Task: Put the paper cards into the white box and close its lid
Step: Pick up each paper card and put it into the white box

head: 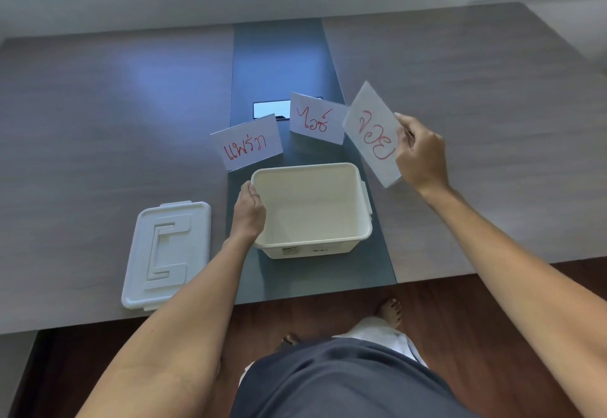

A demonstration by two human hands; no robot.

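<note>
Box [312, 210] sits open and empty on the counter's [98, 122] dark centre strip near the front edge, left hand [248, 212] gripping its left rim. Right hand [420, 155] holds one red-lettered card [372, 133] tilted above the box's right side. Two cards, [247, 142] and [317, 119], stand just beyond. Lid [167, 253] lies left, clear counter around it.
</note>
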